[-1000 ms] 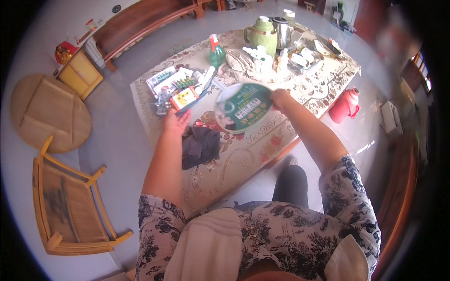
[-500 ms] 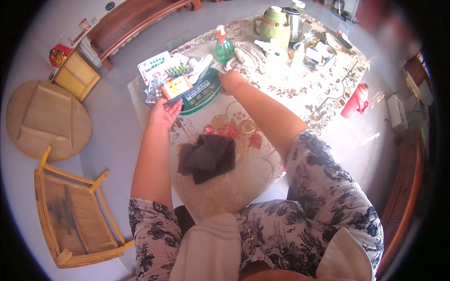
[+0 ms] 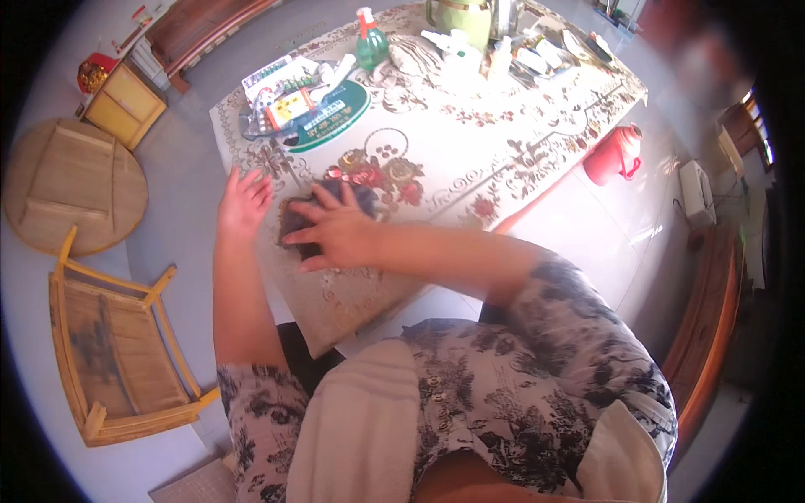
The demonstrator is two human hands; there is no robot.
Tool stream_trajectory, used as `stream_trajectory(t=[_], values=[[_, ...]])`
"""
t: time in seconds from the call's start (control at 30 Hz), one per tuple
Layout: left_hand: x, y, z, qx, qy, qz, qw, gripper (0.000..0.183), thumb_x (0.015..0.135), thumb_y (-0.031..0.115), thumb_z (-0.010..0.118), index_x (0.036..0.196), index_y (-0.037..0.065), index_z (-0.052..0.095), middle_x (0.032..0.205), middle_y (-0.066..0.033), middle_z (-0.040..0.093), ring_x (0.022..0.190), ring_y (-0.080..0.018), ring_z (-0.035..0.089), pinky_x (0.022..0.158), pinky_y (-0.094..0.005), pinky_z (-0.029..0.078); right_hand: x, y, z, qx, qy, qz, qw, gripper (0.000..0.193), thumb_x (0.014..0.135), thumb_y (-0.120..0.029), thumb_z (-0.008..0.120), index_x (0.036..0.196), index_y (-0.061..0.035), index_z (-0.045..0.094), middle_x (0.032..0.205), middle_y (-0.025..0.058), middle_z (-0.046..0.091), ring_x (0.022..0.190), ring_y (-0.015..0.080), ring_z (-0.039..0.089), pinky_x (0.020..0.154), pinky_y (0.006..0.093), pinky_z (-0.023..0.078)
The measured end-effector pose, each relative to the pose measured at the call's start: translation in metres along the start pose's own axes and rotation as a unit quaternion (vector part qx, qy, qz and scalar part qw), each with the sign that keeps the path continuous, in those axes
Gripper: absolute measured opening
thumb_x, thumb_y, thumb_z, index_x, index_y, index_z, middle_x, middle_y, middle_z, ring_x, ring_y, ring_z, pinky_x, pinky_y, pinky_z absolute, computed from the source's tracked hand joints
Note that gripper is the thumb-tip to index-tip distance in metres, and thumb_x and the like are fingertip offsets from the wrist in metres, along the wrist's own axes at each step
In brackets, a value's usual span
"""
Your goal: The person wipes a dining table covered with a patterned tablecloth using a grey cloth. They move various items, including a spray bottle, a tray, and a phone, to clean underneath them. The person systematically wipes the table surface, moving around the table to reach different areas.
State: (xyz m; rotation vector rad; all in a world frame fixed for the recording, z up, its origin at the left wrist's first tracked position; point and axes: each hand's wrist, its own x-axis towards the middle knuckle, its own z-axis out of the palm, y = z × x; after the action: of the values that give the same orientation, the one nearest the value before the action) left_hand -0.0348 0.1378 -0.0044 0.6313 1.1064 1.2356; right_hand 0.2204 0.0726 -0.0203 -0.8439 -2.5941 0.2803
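Observation:
My right hand lies over a folded dark cloth on the near part of the table, fingers spread, covering most of it. Held just off the table's left edge, my left hand has its fingers apart and nothing in them. Beyond both hands sits a green oval tray. It bears an orange-and-white box, blister packs and a white item whose kind I cannot make out. Under everything spreads a flowered tablecloth.
A green spray bottle and a striped cloth stand past the tray, with a light-green jug behind. A red flask is on the floor at right. Left of the table are a wooden chair and a round wooden board.
Both hands have let go of the tray, which rests on the table. My right hand has come back onto the dark cloth; my left has drawn back toward me.

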Motion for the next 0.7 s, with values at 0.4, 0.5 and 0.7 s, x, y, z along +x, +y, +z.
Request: stream_trajectory(t=[0.4,0.5,0.7], values=[[-0.221,-0.160,-0.075,0.043,0.195,0.070,0.977,0.060,0.102,0.042,0.050,0.146,0.002,0.040,0.148,-0.0161,0.046,0.136,-0.0312,0.045,0.110,-0.0504,0.039,-0.134,0.209,-0.122,-0.244,-0.023,0.540,0.805,0.046,0.102,-0.053,0.035,0.146,-0.0450,0.042,0.157,-0.0031,0.035,0.143,0.0329,0.031,0.111,0.0733,0.019],[-0.174,-0.197,-0.072,-0.087,-0.029,-0.008,0.996,0.054,0.104,0.044,0.044,0.143,0.005,0.047,0.141,-0.0121,0.054,0.133,-0.0261,0.049,0.107,-0.0452,0.041,-0.261,0.307,-0.136,-0.290,0.042,0.571,0.767,0.043,0.099,-0.055,0.038,0.142,-0.0531,0.044,0.157,-0.0081,0.034,0.142,0.0365,0.030,0.105,0.0714,0.033],[-0.203,-0.219,-0.057,-0.192,0.048,-0.058,0.979,0.045,0.105,0.039,0.041,0.139,0.011,0.052,0.130,-0.0063,0.063,0.117,-0.0242,0.061,0.089,-0.0413,0.054,-0.159,0.155,-0.103,-0.250,-0.034,0.537,0.805,0.041,0.101,-0.040,0.039,0.140,-0.0357,0.051,0.145,0.0003,0.049,0.136,0.0317,0.044,0.103,0.0597,0.042]])
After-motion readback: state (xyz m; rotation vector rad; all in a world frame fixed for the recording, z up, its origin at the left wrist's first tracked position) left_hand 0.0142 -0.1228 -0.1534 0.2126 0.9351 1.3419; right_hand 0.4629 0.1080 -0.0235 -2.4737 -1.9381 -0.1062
